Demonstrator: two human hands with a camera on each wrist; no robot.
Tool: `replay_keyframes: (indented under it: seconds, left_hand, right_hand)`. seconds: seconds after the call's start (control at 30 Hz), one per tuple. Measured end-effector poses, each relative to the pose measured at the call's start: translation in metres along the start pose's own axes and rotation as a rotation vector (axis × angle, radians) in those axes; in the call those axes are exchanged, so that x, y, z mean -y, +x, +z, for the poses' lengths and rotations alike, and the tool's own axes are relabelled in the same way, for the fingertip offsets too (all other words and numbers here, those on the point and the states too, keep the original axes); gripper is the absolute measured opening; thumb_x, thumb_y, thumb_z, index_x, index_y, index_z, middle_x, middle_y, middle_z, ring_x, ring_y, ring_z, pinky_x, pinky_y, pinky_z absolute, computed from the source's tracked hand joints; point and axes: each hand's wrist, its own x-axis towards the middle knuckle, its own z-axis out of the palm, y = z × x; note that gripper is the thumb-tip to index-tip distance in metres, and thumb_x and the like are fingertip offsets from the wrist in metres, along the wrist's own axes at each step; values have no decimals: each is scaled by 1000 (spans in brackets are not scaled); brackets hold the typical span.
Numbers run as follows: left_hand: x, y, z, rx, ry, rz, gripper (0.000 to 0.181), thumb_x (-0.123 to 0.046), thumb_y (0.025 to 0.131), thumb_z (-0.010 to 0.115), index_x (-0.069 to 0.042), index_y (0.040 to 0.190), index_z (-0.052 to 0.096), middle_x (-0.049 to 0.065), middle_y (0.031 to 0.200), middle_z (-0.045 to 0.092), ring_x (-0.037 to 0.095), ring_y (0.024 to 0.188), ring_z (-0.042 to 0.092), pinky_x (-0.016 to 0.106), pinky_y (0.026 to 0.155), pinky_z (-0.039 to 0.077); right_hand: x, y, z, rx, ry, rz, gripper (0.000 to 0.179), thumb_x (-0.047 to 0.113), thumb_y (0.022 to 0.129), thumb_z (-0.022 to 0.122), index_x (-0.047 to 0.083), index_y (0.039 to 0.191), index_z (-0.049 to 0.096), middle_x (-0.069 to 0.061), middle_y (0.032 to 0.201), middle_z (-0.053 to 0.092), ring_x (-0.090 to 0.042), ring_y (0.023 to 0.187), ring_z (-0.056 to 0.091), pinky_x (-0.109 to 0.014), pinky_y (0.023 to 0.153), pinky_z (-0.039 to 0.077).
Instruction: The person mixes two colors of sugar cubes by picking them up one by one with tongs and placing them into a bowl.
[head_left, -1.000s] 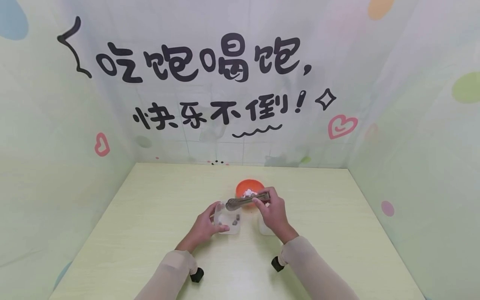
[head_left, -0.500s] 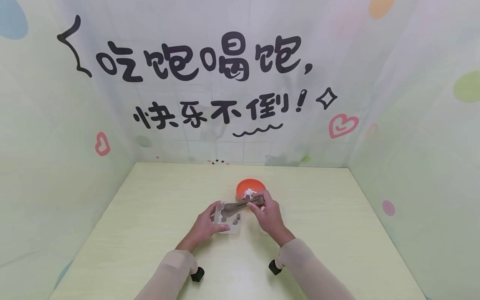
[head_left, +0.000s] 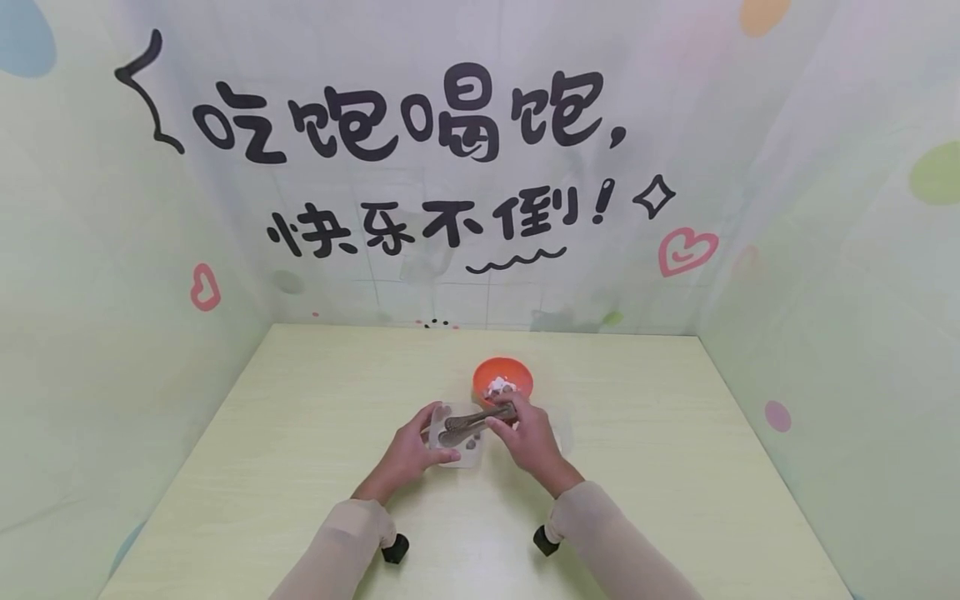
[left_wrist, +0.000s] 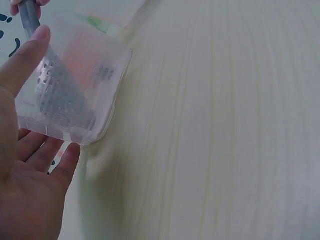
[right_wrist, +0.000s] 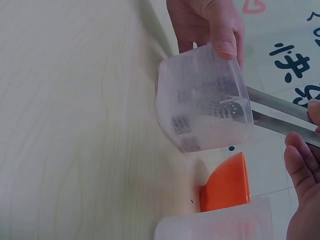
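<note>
My left hand (head_left: pixel 408 450) holds a translucent plastic container (head_left: pixel 467 460) from its left side, thumb over the near rim. Several small dark grey cubes (head_left: pixel 471 444) lie in it. Metal tongs (head_left: pixel 474 422) are pinched near their back end by my right hand (head_left: pixel 529 437). Their two arms stand apart, and in the left wrist view a perforated tong head (left_wrist: pixel 62 95) is down inside the container. The right wrist view shows the container (right_wrist: pixel 200 100) from its other side, dark cubes showing through the wall.
An orange bowl (head_left: pixel 502 368) with white and brownish pieces stands just behind my right hand. A second translucent container (head_left: pixel 563 433) is partly hidden by that hand; its wall (right_wrist: pixel 215 227) shows beside the bowl in the right wrist view. A printed curtain hangs behind the table (head_left: pixel 315 375).
My right hand has moved left and a little toward me. The tongs have dipped into the container and their arms have spread apart. My left hand and the container have barely moved.
</note>
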Motion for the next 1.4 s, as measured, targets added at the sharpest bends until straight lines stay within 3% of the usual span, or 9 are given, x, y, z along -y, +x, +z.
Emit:
replay_keyframes:
  seconds: [0.13, 0.53, 0.8, 1.1, 1.4]
  left_hand:
    - [0, 0, 0, 2, 0, 12, 97, -20, 72, 87, -8, 151, 32, 17, 149, 41, 41, 129, 45, 48, 102, 44]
    - [-1, -1, 0, 5, -3, 1, 96, -21, 73, 87, -11, 151, 32, 17, 150, 39, 42, 129, 44, 49, 102, 44]
    - [-2, -1, 1, 1, 2, -18, 98, -20, 71, 88, -10, 151, 32, 17, 150, 39, 42, 130, 44, 49, 102, 43]
    - [0, 0, 0, 0, 2, -19, 98, -22, 71, 88, -10, 151, 33, 17, 149, 40, 42, 129, 45, 49, 102, 44]
    - [-1, -1, 1, 2, -1, -43, 98, -23, 71, 88, -13, 151, 33, 17, 150, 39, 42, 129, 45, 50, 102, 44]
  right_hand:
    - [0, 0, 1, 31, -14, 34, 31, 12, 88, 73, 2, 114, 60, 0, 87, 67, -13, 70, 55, -22, 52, 49]
    - [0, 0, -1, 26, -28, 11, 24, 12, 89, 72, 4, 108, 59, -2, 90, 70, -13, 72, 58, -23, 54, 51]
    - [0, 2, -7, -28, -24, -1, 21, 11, 88, 73, 8, 105, 60, -1, 88, 71, -11, 70, 59, -23, 55, 52]
    - [3, 4, -17, -104, 39, -53, 21, 6, 85, 74, 4, 101, 61, -3, 83, 69, -13, 68, 61, -23, 55, 53]
    - [4, 7, -27, -154, 98, -66, 20, 4, 86, 73, 2, 102, 61, -5, 90, 71, -14, 71, 61, -25, 59, 55]
